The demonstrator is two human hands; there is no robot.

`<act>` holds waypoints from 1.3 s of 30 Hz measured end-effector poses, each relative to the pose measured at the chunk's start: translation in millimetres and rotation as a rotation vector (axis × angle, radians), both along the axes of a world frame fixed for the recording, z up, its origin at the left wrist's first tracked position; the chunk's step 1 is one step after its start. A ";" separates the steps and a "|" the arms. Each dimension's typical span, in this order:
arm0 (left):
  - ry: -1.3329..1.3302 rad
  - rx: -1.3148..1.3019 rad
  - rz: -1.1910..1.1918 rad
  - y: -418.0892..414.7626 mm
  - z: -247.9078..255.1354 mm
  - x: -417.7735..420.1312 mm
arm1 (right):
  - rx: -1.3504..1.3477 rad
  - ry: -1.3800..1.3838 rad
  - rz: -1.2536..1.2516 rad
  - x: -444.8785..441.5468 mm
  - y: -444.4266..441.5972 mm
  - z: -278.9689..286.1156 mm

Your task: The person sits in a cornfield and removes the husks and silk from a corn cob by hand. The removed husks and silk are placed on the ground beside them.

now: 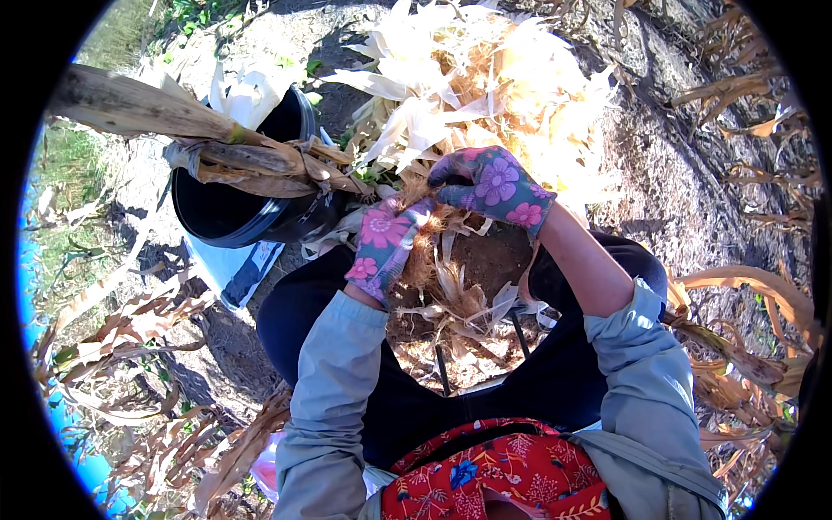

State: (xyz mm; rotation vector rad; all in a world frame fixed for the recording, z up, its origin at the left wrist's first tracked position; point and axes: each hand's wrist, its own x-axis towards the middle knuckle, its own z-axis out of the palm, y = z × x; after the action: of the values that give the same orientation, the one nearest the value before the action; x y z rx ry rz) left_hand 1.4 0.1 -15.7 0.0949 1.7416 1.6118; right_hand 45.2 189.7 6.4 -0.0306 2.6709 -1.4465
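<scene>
Both hands wear grey gloves with pink and purple flowers. My left hand (387, 246) is closed around a tuft of brown corn silk (419, 260), in front of my knees. Just right of and above it, my right hand (491, 185) has its thumb and fingers bent around the upper end of the same silk and husk. Whether an ear is inside cannot be seen. Beyond my hands lies a large heap of pale corn husks and silk (481, 97). A dry corn stalk (253, 159) reaches from the upper left, its end close to my left hand.
Two black buckets (224, 211) lie behind the stalk at the left, with pale husks at the upper one. A white and blue bag (237, 266) is under them. Loose husks (455, 292) lie between my legs. Dry corn plants (747, 286) stand at the right, others at the lower left.
</scene>
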 end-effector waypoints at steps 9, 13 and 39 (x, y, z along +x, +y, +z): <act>0.005 0.079 -0.047 -5.7 -6.6 3.0 | 0.373 0.173 -0.161 2.6 -9.5 -6.3; -0.067 0.058 -0.024 -1.0 10.7 3.8 | 0.426 0.104 -0.281 0.5 13.4 -3.1; 0.196 -0.127 -0.111 0.3 -10.9 0.8 | -0.052 -0.110 0.081 -0.9 5.7 12.1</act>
State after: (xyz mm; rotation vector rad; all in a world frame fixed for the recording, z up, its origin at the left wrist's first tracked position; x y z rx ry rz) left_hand 2.1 0.4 -26.7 0.2914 1.9469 1.4488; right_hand 44.3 195.3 18.5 -0.0616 2.5152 -1.4483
